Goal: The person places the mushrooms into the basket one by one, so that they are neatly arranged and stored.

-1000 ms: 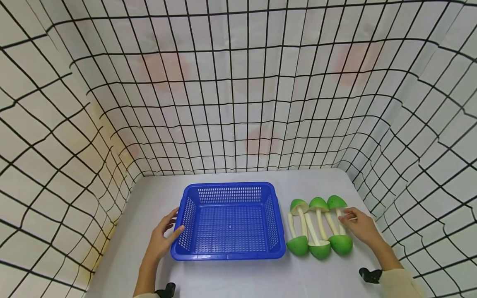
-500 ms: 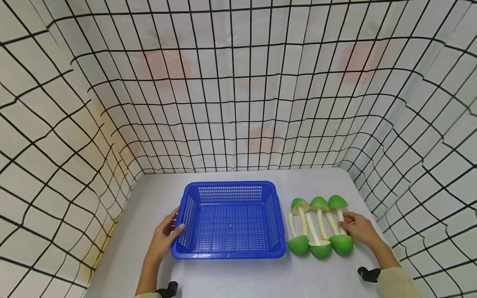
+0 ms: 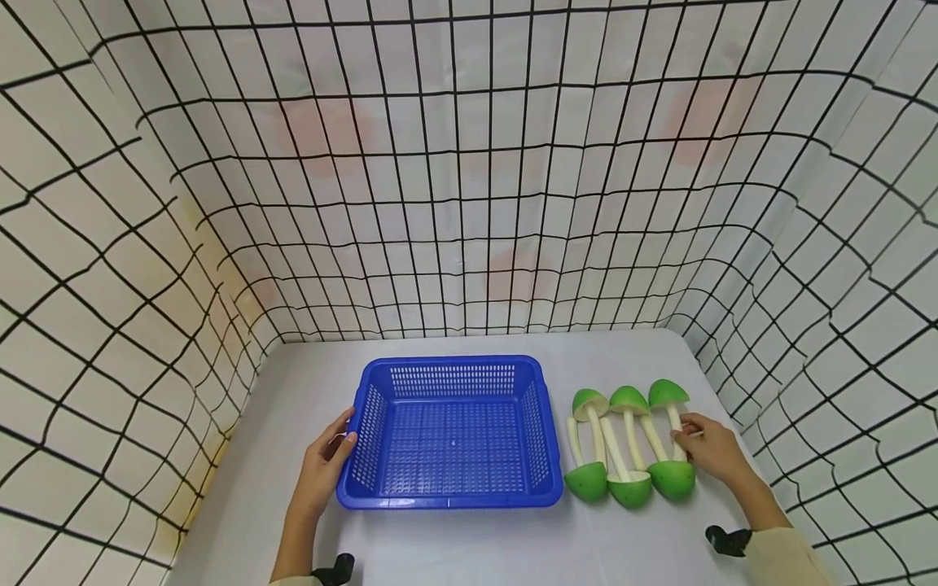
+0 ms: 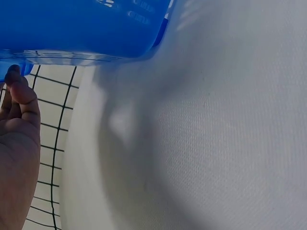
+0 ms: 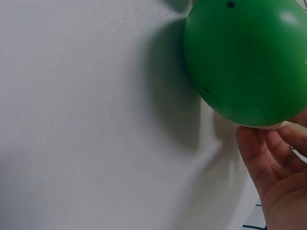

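Observation:
A blue slotted plastic basket [image 3: 450, 502] sits on the white surface, with nothing inside it. My left hand [image 3: 318, 472] grips its left rim; in the left wrist view, thumb and fingertips pinch the blue edge. To the basket's right lie several toy mushrooms with green caps and pale stems, caps pointing alternately away and toward me. At the far right, my right hand [image 3: 714, 448] pinches the stem of the mushroom [image 3: 668, 392] whose cap points away. A neighbouring green cap [image 3: 672, 480] lies just below that hand. In the right wrist view a large green cap [image 5: 249, 57] hides part of the fingers.
Black-grid netting [image 3: 469, 203] over pale cloth walls in the back and both sides. White table surface [image 3: 469, 549] shows in front of the basket. The other mushrooms [image 3: 628, 491] lie packed side by side between the basket and my right hand.
My right hand has come down onto the far-right mushroom's stem and taken hold of it. That mushroom has shifted slightly right and away. The left thumb has drawn back onto the basket's rim.

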The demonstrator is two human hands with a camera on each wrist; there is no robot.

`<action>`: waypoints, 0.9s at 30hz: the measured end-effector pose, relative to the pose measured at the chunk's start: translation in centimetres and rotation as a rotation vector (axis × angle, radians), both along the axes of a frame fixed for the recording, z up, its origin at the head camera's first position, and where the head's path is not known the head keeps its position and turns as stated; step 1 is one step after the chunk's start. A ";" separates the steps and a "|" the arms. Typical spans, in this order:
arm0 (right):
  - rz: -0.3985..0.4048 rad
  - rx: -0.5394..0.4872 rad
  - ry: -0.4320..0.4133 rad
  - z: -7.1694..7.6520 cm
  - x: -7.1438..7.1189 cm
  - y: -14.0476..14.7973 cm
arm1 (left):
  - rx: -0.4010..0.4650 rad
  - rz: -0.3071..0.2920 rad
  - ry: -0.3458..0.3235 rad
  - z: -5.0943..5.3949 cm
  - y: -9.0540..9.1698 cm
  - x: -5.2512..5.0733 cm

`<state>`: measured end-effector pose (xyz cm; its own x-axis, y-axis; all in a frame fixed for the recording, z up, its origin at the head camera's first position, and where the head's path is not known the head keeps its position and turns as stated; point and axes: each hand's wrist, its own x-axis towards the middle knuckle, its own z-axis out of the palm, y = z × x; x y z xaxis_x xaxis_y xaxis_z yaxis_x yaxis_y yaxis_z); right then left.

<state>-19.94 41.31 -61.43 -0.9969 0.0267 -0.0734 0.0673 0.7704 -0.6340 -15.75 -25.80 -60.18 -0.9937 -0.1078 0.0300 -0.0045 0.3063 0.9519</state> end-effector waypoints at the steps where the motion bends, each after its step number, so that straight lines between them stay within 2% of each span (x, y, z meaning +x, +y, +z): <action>1: -0.003 -0.002 0.006 0.1 0.0 0.0 | 0.010 0.002 -0.002 0.0 0.0 0.0; 6: -0.011 0.014 0.025 0.4 0.1 -0.1 | 0.054 -0.008 -0.013 0.2 0.1 0.0; 14: -0.015 -0.021 0.052 1.0 0.0 -0.4 | 0.097 -0.029 -0.049 0.6 0.1 0.1; 27: -0.020 -0.062 0.083 2.0 -0.3 -1.3 | 0.101 -0.019 -0.077 0.6 0.1 0.1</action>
<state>-20.25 40.00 -59.40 -0.9990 0.0447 0.0073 0.0276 0.7285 -0.6844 -15.65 -25.68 -59.56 -0.9946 -0.0871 -0.0563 -0.0735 0.2097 0.9750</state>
